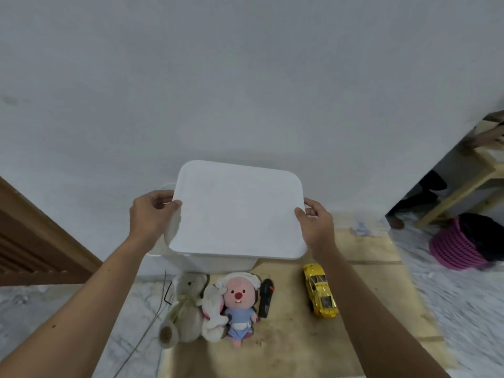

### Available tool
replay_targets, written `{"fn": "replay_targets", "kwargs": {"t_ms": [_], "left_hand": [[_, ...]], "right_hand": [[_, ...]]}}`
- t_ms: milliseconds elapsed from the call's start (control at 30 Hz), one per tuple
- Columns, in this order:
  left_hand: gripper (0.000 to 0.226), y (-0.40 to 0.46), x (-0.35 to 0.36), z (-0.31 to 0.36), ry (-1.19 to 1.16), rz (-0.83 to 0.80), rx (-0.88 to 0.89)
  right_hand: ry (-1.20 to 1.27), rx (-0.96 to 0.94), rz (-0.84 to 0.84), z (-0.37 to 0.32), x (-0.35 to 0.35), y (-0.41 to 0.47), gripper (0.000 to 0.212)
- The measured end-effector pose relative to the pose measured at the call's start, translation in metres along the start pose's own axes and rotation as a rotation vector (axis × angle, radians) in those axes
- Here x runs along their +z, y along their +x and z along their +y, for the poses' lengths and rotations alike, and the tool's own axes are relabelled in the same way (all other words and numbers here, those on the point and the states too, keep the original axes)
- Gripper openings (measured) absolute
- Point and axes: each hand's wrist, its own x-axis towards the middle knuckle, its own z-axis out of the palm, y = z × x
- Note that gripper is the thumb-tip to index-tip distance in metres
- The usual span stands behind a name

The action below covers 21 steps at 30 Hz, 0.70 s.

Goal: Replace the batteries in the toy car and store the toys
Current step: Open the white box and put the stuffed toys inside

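Both hands grip the white lid (237, 211) over the white box (218, 261).
Left hand (151, 214) at 9 o'clock, right hand (317, 223) at 3, fingers clamped on its edges; yellow toy car (320, 290) at 5 o'clock; no writing readable.

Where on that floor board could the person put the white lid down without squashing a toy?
Bare board lies in front of the toys, and some right of the yellow car. A narrower strip runs between the car and the black remote. It is crowded left of that: remote, pink-faced plush and two pale plush toys sit packed against the white box.
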Motion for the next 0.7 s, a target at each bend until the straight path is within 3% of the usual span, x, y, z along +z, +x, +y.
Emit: {"fn": "replay_targets", "kwargs": {"t_ms": [267,467,700], "left_hand": [[0.029,-0.062,0.148,0.008,0.046,-0.173,-0.012],[0.022,-0.144,0.275,0.001,0.052,-0.311,-0.053],[0.018,-0.223,0.383,-0.030,0.133,-0.371,-0.163]], "right_hand": [[-0.173,0.071,0.164,0.052,-0.140,0.010,0.032],[-0.354,0.196,0.268,0.118,-0.267,0.022,0.035],[-0.481,0.304,0.266,0.196,-0.371,0.022,0.038]]}}
